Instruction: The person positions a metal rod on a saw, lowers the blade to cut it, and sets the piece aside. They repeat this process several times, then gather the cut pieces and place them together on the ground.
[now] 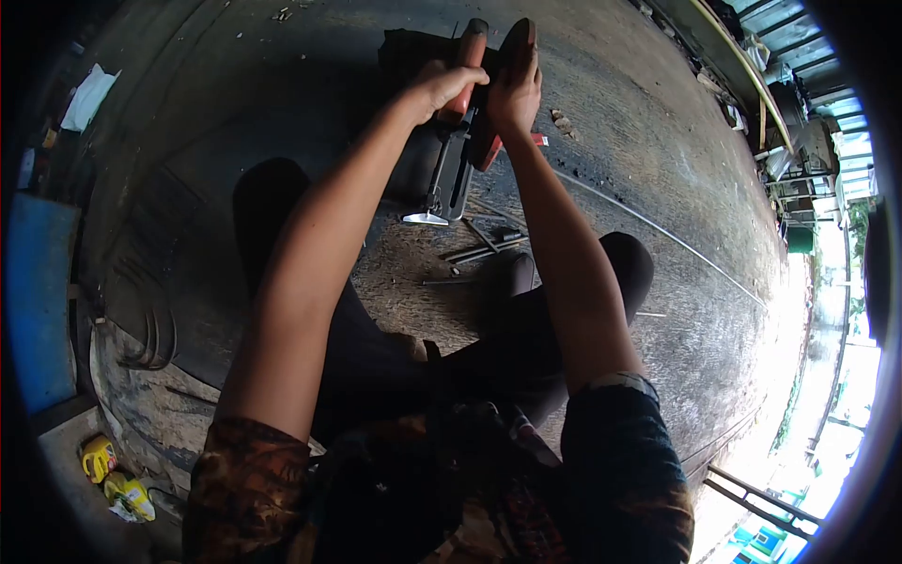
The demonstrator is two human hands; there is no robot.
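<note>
My left hand [434, 87] is closed around a reddish-brown wooden piece [473, 52] with a dark rounded end. My right hand [514, 101] grips a second, flatter wooden piece [516, 49], dark on its face and red at its lower tip; its fingers are partly hidden behind the wood. The two pieces stand side by side, slightly apart at the top. Just below them lies a dark metal frame [458, 188], with a thin rod and a shiny metal blade-like part [425, 219] at its near end. Behind my left hand is a dark block or cloth [404, 52].
Several metal rods or files [484, 246] lie on the worn floor between my legs. A long thin strip [658, 230] runs off to the right. Wood scraps [564, 122] lie beyond my right hand. Yellow packages [99, 459] and a blue panel [42, 301] are at left.
</note>
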